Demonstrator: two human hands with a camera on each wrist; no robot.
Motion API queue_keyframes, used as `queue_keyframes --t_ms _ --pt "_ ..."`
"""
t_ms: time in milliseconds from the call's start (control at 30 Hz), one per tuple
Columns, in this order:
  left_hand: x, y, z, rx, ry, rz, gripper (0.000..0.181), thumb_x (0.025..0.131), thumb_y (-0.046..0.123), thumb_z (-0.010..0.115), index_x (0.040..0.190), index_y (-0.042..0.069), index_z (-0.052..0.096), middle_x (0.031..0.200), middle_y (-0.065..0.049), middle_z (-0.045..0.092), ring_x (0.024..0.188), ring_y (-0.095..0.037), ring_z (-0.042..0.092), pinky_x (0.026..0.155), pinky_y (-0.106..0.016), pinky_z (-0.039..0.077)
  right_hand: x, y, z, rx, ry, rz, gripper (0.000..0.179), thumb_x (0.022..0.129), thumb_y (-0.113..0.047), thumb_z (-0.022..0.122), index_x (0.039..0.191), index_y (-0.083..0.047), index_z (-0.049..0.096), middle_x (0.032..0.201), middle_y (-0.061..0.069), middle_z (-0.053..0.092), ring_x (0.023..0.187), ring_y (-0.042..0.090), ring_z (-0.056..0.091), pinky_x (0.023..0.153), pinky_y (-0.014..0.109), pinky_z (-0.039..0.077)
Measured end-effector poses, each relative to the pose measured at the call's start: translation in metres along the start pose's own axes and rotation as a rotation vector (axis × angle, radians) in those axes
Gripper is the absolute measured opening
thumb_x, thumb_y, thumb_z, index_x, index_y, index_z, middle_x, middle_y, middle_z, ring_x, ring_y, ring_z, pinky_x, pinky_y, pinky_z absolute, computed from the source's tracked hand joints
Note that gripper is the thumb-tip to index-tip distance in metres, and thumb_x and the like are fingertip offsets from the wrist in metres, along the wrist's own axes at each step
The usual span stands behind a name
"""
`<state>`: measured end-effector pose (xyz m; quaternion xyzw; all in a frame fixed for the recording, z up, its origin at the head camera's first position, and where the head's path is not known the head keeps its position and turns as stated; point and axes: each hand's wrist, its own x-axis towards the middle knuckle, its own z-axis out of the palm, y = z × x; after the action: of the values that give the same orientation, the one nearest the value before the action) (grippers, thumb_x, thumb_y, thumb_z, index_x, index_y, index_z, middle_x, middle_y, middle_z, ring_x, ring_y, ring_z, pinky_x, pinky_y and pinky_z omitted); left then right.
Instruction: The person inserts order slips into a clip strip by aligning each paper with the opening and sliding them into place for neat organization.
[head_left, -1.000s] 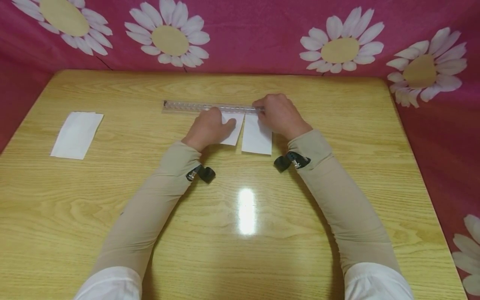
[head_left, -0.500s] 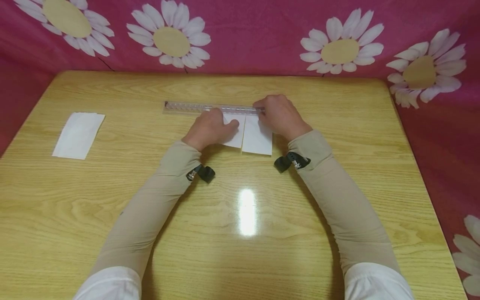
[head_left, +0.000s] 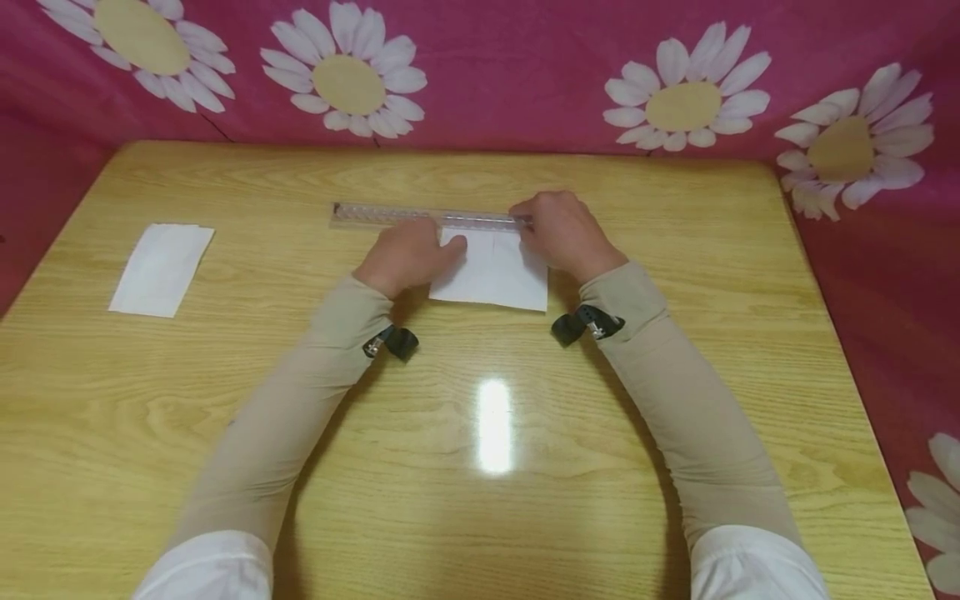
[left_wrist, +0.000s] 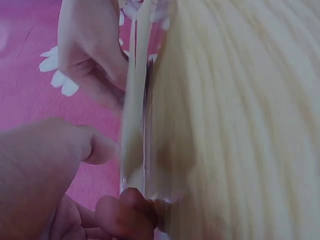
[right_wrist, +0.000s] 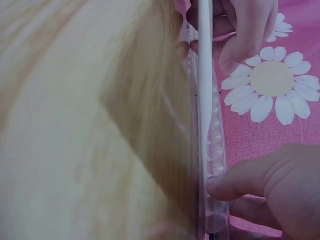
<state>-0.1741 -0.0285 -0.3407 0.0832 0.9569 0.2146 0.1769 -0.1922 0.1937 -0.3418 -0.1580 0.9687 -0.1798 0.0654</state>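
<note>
A clear plastic ruler (head_left: 375, 213) lies across the far part of the table, with a white sheet of paper (head_left: 495, 279) along its near edge. A faint short line shows on the paper near the ruler. My left hand (head_left: 408, 257) is at the paper's left side, fingertips at the ruler and thumb stretched out over the sheet. In the left wrist view this thumb (left_wrist: 97, 147) stands apart from the fingertips. My right hand (head_left: 566, 233) pinches the ruler near its right end, thumb (right_wrist: 227, 185) on the ruler in the right wrist view.
Another white paper (head_left: 161, 268), seemingly stacked sheets, lies at the left of the wooden table (head_left: 480, 525). A pink cloth (head_left: 517, 75) with large daisies hangs behind the far edge. Black wrist cameras (head_left: 587, 325) stick out from both sleeves.
A gap between two white paper parts has closed, and they now look like one sheet. My left hand has shifted slightly left. My right hand stays at the ruler's right end.
</note>
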Motion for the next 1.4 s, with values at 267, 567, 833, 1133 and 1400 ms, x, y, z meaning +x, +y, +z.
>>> queue_keyframes --t_ms 267,567,833,1133,1400 --pt "-0.011 -0.029 -0.011 -0.016 0.072 0.022 0.058 0.104 0.048 0.047 0.057 0.015 0.042 0.054 0.006 0.033 0.051 -0.012 0.035 0.051 -0.029 0.032 0.0 0.004 0.004 -0.027 -0.006 -0.025 0.037 0.1 -0.008 0.057 0.136 -0.008 0.068 0.133 0.019 0.07 0.106 0.029 0.065 0.1 0.046 0.054" --pt "-0.032 -0.069 -0.032 0.02 0.229 0.031 0.046 0.101 0.042 0.052 0.068 0.01 0.056 0.061 0.001 0.049 0.06 -0.019 0.048 0.055 -0.032 0.037 -0.005 0.01 0.005 -0.028 0.001 -0.031 0.039 0.099 -0.007 0.056 0.136 -0.007 0.067 0.131 0.02 0.07 0.101 0.03 0.062 0.097 0.047 0.053" --pt "-0.043 -0.101 -0.058 -0.021 0.257 -0.028 0.047 0.101 0.047 0.049 0.091 0.004 0.066 0.073 -0.007 0.065 0.072 -0.027 0.056 0.066 -0.036 0.039 -0.008 0.01 0.006 -0.03 0.03 -0.051 0.039 0.097 -0.005 0.055 0.134 -0.006 0.068 0.125 0.021 0.073 0.095 0.029 0.061 0.09 0.045 0.052" --pt "-0.055 -0.13 -0.09 -0.102 0.291 -0.168 0.059 0.102 0.057 0.043 0.12 0.003 0.058 0.097 -0.014 0.063 0.094 -0.032 0.055 0.076 -0.041 0.041 -0.005 0.002 0.003 -0.036 0.043 -0.054 0.04 0.096 -0.003 0.055 0.134 -0.004 0.068 0.121 0.022 0.073 0.085 0.027 0.056 0.076 0.039 0.046" --pt "-0.059 -0.179 -0.103 -0.195 0.384 -0.292 0.056 0.099 0.055 0.044 0.123 0.006 0.052 0.113 -0.015 0.065 0.11 -0.034 0.059 0.081 -0.04 0.042 0.001 -0.002 0.006 -0.061 0.061 -0.066 0.037 0.096 -0.005 0.058 0.132 -0.005 0.07 0.115 0.02 0.074 0.081 0.026 0.055 0.073 0.037 0.044"
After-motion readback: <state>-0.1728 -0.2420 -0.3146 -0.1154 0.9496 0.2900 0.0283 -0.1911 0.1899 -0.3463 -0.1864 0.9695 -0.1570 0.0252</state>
